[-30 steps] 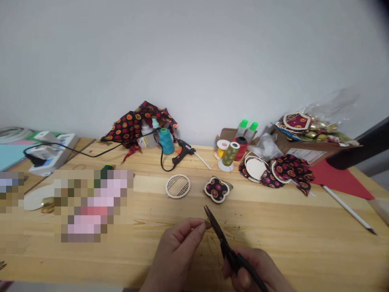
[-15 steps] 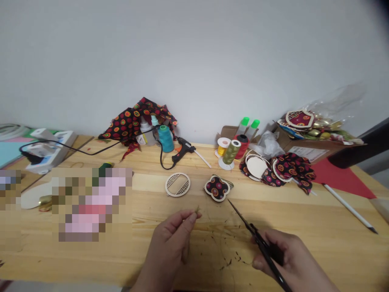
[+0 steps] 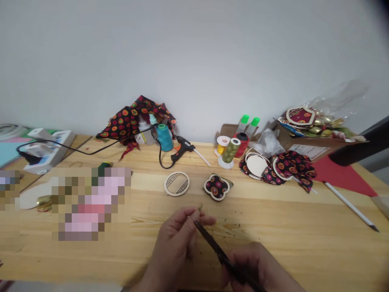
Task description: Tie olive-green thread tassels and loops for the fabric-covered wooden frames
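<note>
My left hand is low in the middle of the view, its thumb and fingers pinched on a small tuft of olive-gold thread. My right hand sits at the bottom right, wrapped round the handles of dark scissors. The scissor blades point up and left, and their tip lies against my left fingertips just below the tuft. On the wooden table beyond them lie a round wooden lattice disc and a fabric-covered clover-shaped piece.
At the back stand a glue gun, a teal thread cone, yellow, olive and red spools, glue bottles and patterned fabric. Fabric-covered discs, a cardboard box, red paper and a white pencil fill the right. A blurred patch covers the left.
My right hand swung the scissors out to the right, then brought them back left to my left fingertips. My left hand kept its pinch on the thread tuft.
</note>
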`<state>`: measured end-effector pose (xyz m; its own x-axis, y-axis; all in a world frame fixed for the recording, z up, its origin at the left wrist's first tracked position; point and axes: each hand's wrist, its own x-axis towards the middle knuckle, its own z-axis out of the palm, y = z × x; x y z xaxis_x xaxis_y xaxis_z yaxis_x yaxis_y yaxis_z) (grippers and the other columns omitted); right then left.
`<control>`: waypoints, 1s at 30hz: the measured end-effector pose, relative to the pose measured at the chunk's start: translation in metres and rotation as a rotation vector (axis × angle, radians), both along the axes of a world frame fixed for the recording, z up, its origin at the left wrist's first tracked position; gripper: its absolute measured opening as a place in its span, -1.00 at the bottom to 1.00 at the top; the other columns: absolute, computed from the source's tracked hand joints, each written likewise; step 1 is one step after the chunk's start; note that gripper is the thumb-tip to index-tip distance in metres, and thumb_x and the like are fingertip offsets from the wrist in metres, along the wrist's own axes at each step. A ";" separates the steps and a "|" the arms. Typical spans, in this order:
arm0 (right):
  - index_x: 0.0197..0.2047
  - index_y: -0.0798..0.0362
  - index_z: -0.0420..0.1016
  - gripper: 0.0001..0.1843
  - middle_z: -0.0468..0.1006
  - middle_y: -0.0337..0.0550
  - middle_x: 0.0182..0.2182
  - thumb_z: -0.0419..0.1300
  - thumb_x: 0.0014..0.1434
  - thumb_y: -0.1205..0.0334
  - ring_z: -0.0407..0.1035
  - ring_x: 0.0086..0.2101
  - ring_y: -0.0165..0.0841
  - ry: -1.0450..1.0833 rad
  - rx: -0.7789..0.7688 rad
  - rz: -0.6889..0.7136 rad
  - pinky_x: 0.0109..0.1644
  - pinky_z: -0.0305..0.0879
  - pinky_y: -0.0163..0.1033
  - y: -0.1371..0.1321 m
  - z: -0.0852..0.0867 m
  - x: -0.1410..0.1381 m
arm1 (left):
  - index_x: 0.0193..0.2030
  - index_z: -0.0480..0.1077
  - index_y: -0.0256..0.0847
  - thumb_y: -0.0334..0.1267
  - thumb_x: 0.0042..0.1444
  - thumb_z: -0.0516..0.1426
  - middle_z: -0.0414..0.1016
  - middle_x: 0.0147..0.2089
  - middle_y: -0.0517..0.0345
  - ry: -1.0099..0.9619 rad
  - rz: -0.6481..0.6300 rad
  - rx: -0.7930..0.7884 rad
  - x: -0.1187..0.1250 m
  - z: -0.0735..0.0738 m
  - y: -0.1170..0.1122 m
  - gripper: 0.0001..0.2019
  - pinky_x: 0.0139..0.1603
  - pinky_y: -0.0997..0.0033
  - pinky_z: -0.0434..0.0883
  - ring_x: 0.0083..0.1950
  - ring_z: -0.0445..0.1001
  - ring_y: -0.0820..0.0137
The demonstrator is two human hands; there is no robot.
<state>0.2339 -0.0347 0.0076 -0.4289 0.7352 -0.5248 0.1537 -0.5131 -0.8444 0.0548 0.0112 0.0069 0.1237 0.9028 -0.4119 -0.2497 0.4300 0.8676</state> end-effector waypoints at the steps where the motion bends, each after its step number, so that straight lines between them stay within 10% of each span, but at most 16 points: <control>1: -0.45 0.12 0.52 -0.81 0.29 -0.34 -0.65 0.30 -0.13 0.17 0.14 -0.59 -0.54 -0.015 -0.004 -0.021 -0.53 0.02 -0.47 -0.001 0.001 -0.001 | -0.30 0.48 -0.22 -0.04 0.02 0.22 0.46 -0.54 0.23 -0.002 -0.010 -0.009 0.000 -0.001 -0.001 -0.73 -0.69 0.64 -0.04 -0.69 -0.03 0.67; 5: -0.42 0.10 0.50 -0.85 0.28 -0.36 -0.64 0.27 -0.12 0.23 0.06 -0.62 -0.56 -0.065 0.050 -0.149 -0.56 -0.03 -0.47 -0.006 0.011 0.000 | -0.33 0.49 -0.24 -0.01 -0.03 0.25 0.09 -0.71 0.43 -0.022 -0.039 -0.018 -0.001 -0.005 -0.004 -0.70 -0.67 0.65 -0.04 -0.66 -0.02 0.63; 11: -0.30 0.09 0.43 -0.75 0.18 -0.37 -0.63 0.16 0.00 0.11 0.03 -0.65 -0.52 -0.265 0.155 -0.163 -0.62 -0.02 -0.42 -0.002 0.016 0.031 | -0.35 0.49 -0.24 -0.05 -0.02 0.25 0.06 -0.67 0.44 -0.019 0.013 -0.024 -0.002 -0.009 -0.002 -0.74 -0.67 0.65 -0.04 -0.65 -0.05 0.63; 19: -0.24 0.03 0.44 -0.66 0.56 0.02 -0.34 -0.03 0.15 0.01 0.45 -0.37 -0.09 -1.385 0.417 -0.147 -0.32 0.26 -0.10 0.011 -0.003 0.076 | -0.36 0.46 -0.22 -0.08 -0.04 0.27 0.07 -0.69 0.45 -0.135 0.082 -0.073 -0.001 -0.006 -0.001 -0.76 -0.70 0.66 -0.04 -0.68 -0.05 0.65; 24: -0.20 0.05 0.45 -0.66 0.58 0.04 -0.31 -0.05 0.17 0.06 0.49 -0.36 -0.08 -1.461 0.480 -0.144 -0.30 0.36 -0.05 0.010 -0.007 0.087 | -0.35 0.46 -0.22 -0.09 -0.02 0.26 0.06 -0.69 0.46 -0.159 0.073 -0.077 0.000 -0.005 -0.002 -0.77 -0.70 0.66 -0.04 -0.68 -0.05 0.65; 30: -0.27 0.13 0.51 -0.63 0.57 0.13 -0.27 -0.03 0.20 0.09 0.44 -0.22 -0.02 -1.325 1.070 -0.338 -0.10 0.36 0.12 0.010 -0.006 0.079 | -0.34 0.45 -0.23 -0.11 -0.02 0.27 0.06 -0.68 0.46 -0.215 0.066 -0.109 0.003 -0.004 -0.001 -0.77 -0.70 0.66 -0.07 -0.68 -0.08 0.66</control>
<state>0.3124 -0.0245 0.0016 0.0876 0.9232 0.3743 0.9788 -0.0100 -0.2045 0.0576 0.0099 0.0030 0.1613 0.8634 -0.4780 -0.4539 0.4950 0.7409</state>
